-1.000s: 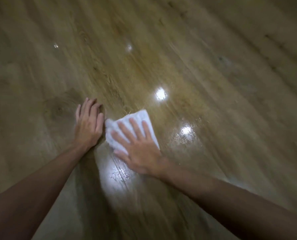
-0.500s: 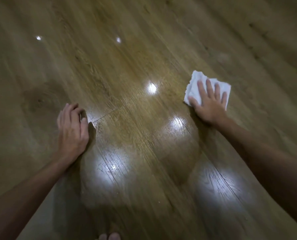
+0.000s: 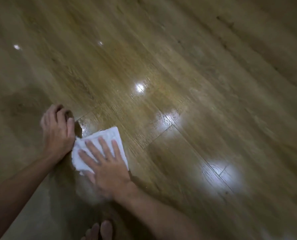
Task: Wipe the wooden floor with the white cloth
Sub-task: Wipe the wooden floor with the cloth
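Observation:
A folded white cloth (image 3: 108, 135) lies flat on the glossy wooden floor (image 3: 187, 75), low and left of the middle of the head view. My right hand (image 3: 106, 163) presses it down with straight, spread fingers, covering its lower part. My left hand (image 3: 57, 132) rests on the floor just left of the cloth, its fingers bent at the tips, its thumb side touching the cloth's left edge. It holds nothing.
Bright lamp reflections show on the planks, such as a reflection (image 3: 139, 87) right of centre. Toes of a bare foot (image 3: 101, 229) show at the bottom edge, close to my right forearm. Wooden floor stretches away on all sides.
My right hand has slid the cloth from the far right back to the left and nearer to me, up against my left hand. The left hand has stayed in place.

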